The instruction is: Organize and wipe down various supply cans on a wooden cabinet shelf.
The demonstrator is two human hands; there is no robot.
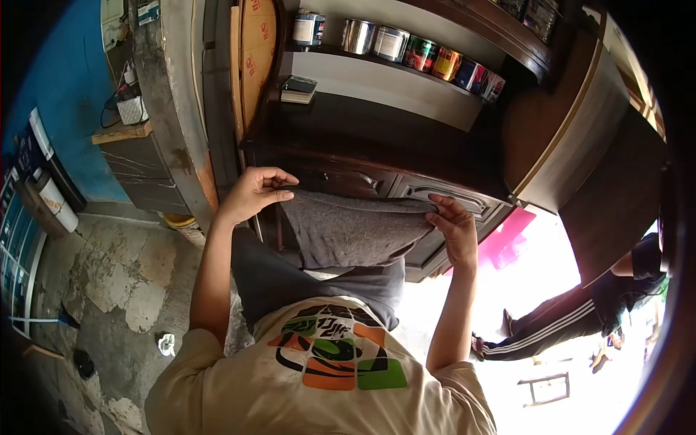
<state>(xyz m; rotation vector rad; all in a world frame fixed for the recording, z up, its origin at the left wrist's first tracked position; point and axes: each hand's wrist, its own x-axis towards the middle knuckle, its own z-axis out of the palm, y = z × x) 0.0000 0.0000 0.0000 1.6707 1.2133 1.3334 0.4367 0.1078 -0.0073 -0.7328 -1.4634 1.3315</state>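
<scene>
A dark grey cloth (355,228) hangs stretched between my two hands, in front of a dark wooden cabinet. My left hand (257,194) pinches its upper left corner between thumb and fingers. At the other end, my right hand (453,226) grips the upper right corner. The top edge runs nearly straight from hand to hand, sagging slightly, while the lower part drapes loosely above my legs. Behind the cloth, the cabinet's drawer (341,177) with a metal handle and a carved door (449,199) are partly hidden.
The dark countertop (384,134) holds a small box-like item (299,89) at its left. Several paint cans (391,43) line the shelf above. A person in striped dark trousers (551,322) is at the right in bright light. Worn concrete floor (130,268) lies left, with a crumpled white scrap (167,344).
</scene>
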